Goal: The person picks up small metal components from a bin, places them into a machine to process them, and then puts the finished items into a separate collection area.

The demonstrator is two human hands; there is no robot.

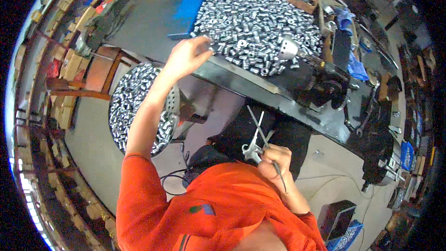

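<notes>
Could easily send pieces over the near edge of the black worktop (144,18), given a heap of small silver cylindrical metal pieces (253,30) spread close to that edge; likely cause, a careless rake of the fingertips through the loose front. Could also brush pieces out of the round perforated metal basket (173,102), with the left forearm passing above a generous fill of the same parts. Might lose the long thin dark metal rod (257,123) to a twist or slide, through sharing one grip, at a crossing angle, with the silver-grey metal air gun (251,151). Might scrape the right forearm or the orange-red shirt (227,190) with the lower end of the rod, on a careless turn of the wrist.

Holds the left hand (189,57) out partly open, fingers bent, at the left front corner of the heap, near the flat blue box (186,16); touching or almost touching the nearest pieces. Cannot tell about a piece pinched there, the fingertips being poorly visible. Has the right hand (277,160) curled tight around air gun and rod together, in front of the body, well apart from the heap.
</notes>
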